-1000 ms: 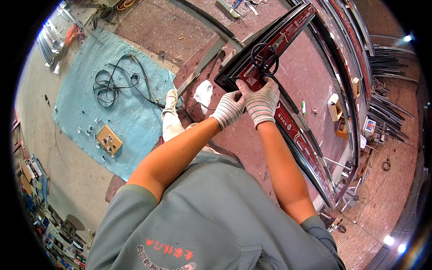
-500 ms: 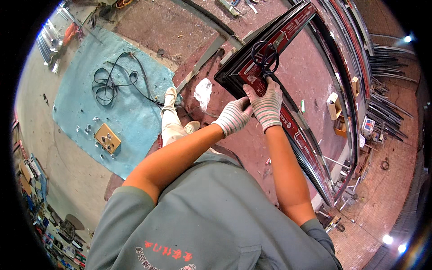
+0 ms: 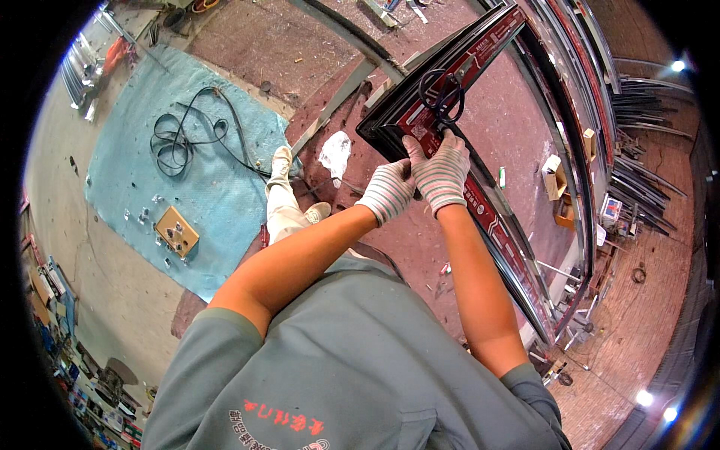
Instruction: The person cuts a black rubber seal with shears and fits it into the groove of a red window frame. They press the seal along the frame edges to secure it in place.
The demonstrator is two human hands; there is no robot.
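Note:
A large dark frame (image 3: 491, 217) with red printed film on its face stands in front of me, its near corner close to my hands. My right hand (image 3: 442, 176), in a striped knit glove, grips the frame's side bar, thumb on the red face and fingertips at the inner edge. At the outer edge of that bar my left hand (image 3: 388, 193), gloved alike, is closed, its fingertips close to the right hand. Whatever it pinches is hidden. A loop of thin black cord or strip (image 3: 442, 96) hangs over the frame just beyond my right fingers.
On the left a blue mat (image 3: 124, 169) bears a tangled black strip (image 3: 176, 139) and a tan tray (image 3: 178, 231) with small metal parts around it. Crumpled white plastic (image 3: 335, 156) lies by my feet. Long profiles (image 3: 637, 187) and small boxes (image 3: 553, 178) are at the right.
My left hand has shifted slightly right and down along the frame's edge, its fingers still closed. The right hand keeps its grip, and the frame stays in place.

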